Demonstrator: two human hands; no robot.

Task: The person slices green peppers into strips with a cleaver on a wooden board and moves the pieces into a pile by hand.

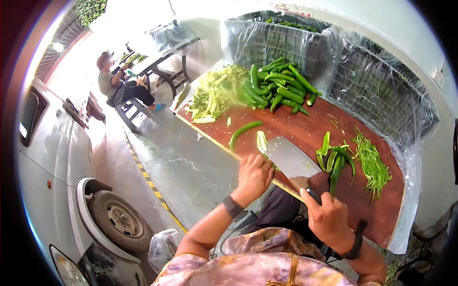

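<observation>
My right hand [328, 217] is wrapped round the black handle of a cleaver [292, 159], its broad blade lying low over the red-brown board. Close by the blade's left edge, my left hand [254, 177] is curled at the near edge of the board. A split green pepper [262, 141] with its pale inside showing sticks out past those fingers; the rest of it is hidden. To the left lies one whole green pepper [244, 133]. Right of the blade are several halved peppers [337, 164] and a heap of thin green shreds [373, 164].
Whole green peppers [285, 83] and pale pepper scraps [214, 93] are piled at the board's [310, 125] far side. Plastic-lined crates [377, 78] stand behind. A seated person [119, 81] works at another table. A vehicle [57, 157] is parked on the left.
</observation>
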